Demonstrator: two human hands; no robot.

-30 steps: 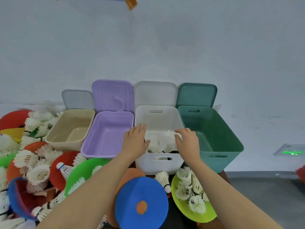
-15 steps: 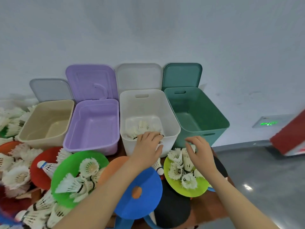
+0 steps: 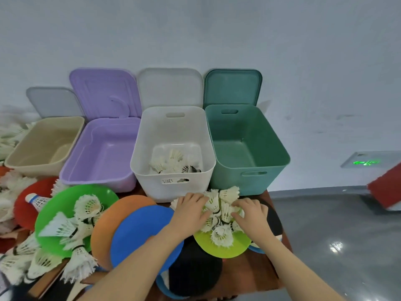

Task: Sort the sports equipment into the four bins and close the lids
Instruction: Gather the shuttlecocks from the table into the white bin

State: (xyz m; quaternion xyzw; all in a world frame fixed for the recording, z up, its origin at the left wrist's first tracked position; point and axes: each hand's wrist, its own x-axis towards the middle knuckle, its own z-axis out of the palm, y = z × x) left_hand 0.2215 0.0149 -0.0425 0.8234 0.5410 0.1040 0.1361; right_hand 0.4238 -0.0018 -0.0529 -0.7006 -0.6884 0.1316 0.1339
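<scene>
At the far left, loose white feather shuttlecocks (image 3: 13, 187) crowd the desk beside a beige plastic bin (image 3: 26, 164), empty, its grey lid (image 3: 54, 102) propped behind. Next comes a lilac plastic bin (image 3: 95, 179), also empty, then a bright green plastic disc (image 3: 67, 198) carrying more shuttlecocks, with orange (image 3: 108, 216) and blue (image 3: 138, 231) discs overlapping it. The white plastic bin (image 3: 173, 187) holds a shallow layer of shuttlecocks. Just in front of it, the left hand (image 3: 191, 213) and right hand (image 3: 251, 216) close in from either side on a heap of shuttlecocks (image 3: 219, 216) on a lime-green disc (image 3: 221, 248); each grip curls round the heap's edge (how firmly, I cannot tell). The teal plastic bin (image 3: 249, 181) stands empty at the right. Judging by this, shuttlecock sorting is under way: the next move is lifting the gathered bunch into the white bin without shedding any.
</scene>
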